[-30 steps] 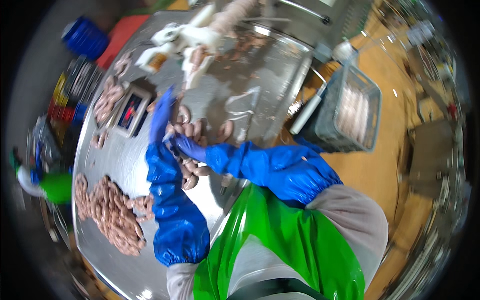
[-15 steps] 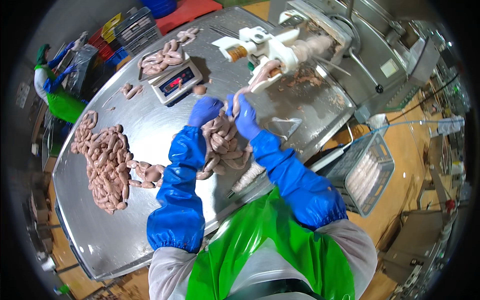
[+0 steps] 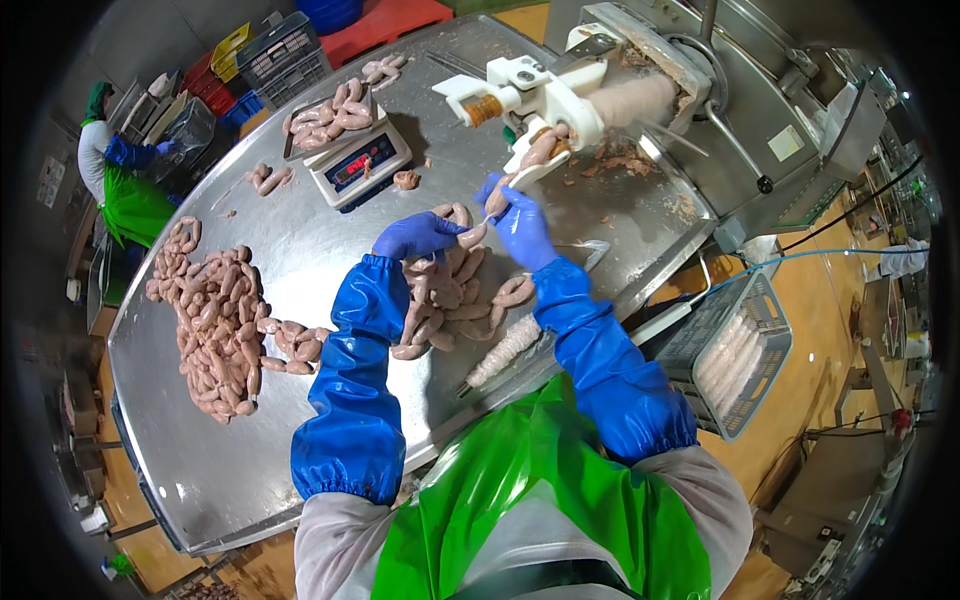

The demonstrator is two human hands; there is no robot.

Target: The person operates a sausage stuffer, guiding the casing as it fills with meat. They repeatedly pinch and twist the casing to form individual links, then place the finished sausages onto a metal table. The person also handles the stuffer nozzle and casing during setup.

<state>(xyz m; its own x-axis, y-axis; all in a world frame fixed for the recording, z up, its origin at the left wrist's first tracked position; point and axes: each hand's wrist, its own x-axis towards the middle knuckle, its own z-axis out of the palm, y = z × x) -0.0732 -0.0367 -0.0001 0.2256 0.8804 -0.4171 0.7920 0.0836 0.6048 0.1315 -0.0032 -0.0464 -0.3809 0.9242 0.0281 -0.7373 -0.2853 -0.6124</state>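
Observation:
Blue-gloved, my left hand (image 3: 415, 236) pinches one end of a pale pink sausage (image 3: 474, 234) above the table. Close on its right, my right hand (image 3: 522, 226) has its fingers closed round the same string, at the sausage link (image 3: 496, 202) below the white spout (image 3: 540, 170) of a filling machine (image 3: 575, 108). More filled casing lies in that spout. Under and in front of my hands is a heap of linked sausages (image 3: 450, 300). A ruffled stick of casing (image 3: 504, 352) lies on the table near my apron.
A larger sausage pile (image 3: 215, 330) covers the table's left part. Behind it stands a scale (image 3: 362, 168) with a sausage-filled tray (image 3: 290, 150). A grey crate (image 3: 775, 372) holding casing sticks is right of the steel table (image 3: 300, 470). A co-worker (image 3: 125, 170) stands far left.
My right hand has moved up and right toward the spout; my left hand has dropped slightly. A sausage now spans the gap between them, and more filled casing shows at the spout.

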